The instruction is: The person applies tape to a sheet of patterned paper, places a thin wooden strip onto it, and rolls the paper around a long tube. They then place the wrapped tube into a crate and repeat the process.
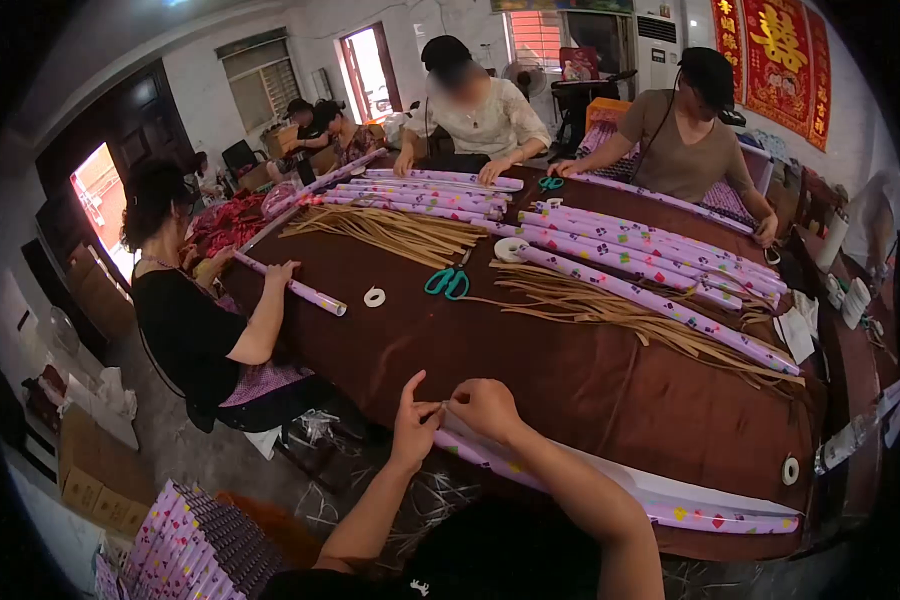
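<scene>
At the table's near edge, my left hand has its index finger raised while its thumb and other fingers pinch together. My right hand is closed in a pinch, fingertips almost touching those of the left. Whatever lies between them is too small to make out. Just below both hands, a partly rolled sheet of lilac patterned wrapping paper stretches along the edge to the right, its white inner side showing. A roll of white tape lies by its far right end.
Teal-handled scissors, another tape roll, brown strips and several lilac paper rolls lie on the brown-covered table. Co-workers handle rolls at the left and far sides. Finished-looking rolls are stacked at lower left.
</scene>
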Tool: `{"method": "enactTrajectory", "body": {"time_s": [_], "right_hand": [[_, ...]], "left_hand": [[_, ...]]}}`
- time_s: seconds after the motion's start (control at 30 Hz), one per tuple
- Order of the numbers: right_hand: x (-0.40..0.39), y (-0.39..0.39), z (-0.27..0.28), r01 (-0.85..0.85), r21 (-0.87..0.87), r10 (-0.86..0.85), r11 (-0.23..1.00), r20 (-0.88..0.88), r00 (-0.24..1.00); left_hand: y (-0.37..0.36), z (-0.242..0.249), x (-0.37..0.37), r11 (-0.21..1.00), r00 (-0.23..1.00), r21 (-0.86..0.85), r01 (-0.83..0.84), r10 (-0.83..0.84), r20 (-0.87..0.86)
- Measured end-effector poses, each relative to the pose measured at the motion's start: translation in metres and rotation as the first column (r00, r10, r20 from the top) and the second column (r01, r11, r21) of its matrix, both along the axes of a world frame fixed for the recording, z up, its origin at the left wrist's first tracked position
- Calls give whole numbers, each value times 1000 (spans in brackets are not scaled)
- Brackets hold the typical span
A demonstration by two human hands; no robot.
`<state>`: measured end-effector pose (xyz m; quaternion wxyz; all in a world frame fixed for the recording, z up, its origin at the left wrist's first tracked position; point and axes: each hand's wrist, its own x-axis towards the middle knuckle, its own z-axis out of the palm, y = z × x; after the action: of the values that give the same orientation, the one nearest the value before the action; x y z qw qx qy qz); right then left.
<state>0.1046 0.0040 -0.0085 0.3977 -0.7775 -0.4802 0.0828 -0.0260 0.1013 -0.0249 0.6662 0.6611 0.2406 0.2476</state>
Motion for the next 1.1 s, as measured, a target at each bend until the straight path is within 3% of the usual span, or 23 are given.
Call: {"method": "enactTrajectory", "body": {"time_s": [0.13,0.17,0.2,0.23,0.3,0.33,0.37,0.4,0.47,0.5,0.57,0.67,0.7,0.77,0.83,0.87,0.9,0.93,0.97,1.0,1.03,1.1], "right_hand": [[6,1,-2,29,-44,-32,999,-75,997],[9,0,-1,33,-45,-37,998,-77,996],[14,-1,2,95,-65,-104,993,-158,982],[20,-3,7,155,-91,-173,984,-236,956],[40,-7,5,244,-73,-254,967,-227,940],[52,-10,2,269,-71,-279,960,-255,926],[63,-13,0,277,-76,-287,958,-284,915],[77,-16,-5,245,-49,-247,968,-349,904],[89,-28,8,159,-1,-130,987,-577,806],[92,-33,18,163,-15,-141,986,-587,797],[102,-38,22,179,5,-142,984,-594,792],[114,-46,28,258,53,-176,965,-597,782],[117,-52,32,292,67,-191,954,-615,765],[124,-71,53,315,174,-114,933,-686,719],[133,-92,89,456,190,-225,870,-670,708],[142,-108,107,496,239,-299,834,-560,773],[153,-128,138,540,188,-485,821,-269,832],[179,-149,151,504,349,-519,790,-57,853],[171,-173,191,519,365,-599,773,150,787],[180,-201,226,476,442,-648,760,569,507],[181,-227,273,560,399,-688,726,401,605],[163,-289,271,646,385,-749,659,417,514]], "left_hand": [[-2,-5,1,999,999,28,-37,36,27],[-6,-4,-1,944,993,326,-49,82,-89],[-12,-2,-3,805,971,593,-20,158,-182],[-28,0,-2,535,928,843,-55,339,-155],[-53,16,-3,381,934,907,-179,357,34],[-65,19,-5,338,975,924,-180,184,123],[-75,13,-4,397,991,918,4,-122,49],[-85,9,-2,397,908,897,197,-419,-14],[-116,14,5,116,815,972,205,-571,-104],[-122,15,8,121,809,969,217,-577,-109],[-128,18,16,-23,780,971,236,-591,-204],[-135,10,24,-28,731,926,377,-604,-316],[-135,9,27,-39,765,953,299,-587,-264],[-132,4,32,-33,736,934,356,-606,-302],[-130,3,33,-28,699,940,341,-661,-273],[-129,4,34,-17,724,957,289,-651,-230],[-129,3,35,-4,745,972,236,-642,-183],[-129,2,36,-3,745,971,238,-641,-185],[-130,1,37,-2,744,971,241,-642,-186],[-131,7,37,-22,742,969,245,-639,-202],[-131,10,36,-4,732,959,284,-644,-220],[-129,8,39,-1,714,951,309,-660,-233]]}}
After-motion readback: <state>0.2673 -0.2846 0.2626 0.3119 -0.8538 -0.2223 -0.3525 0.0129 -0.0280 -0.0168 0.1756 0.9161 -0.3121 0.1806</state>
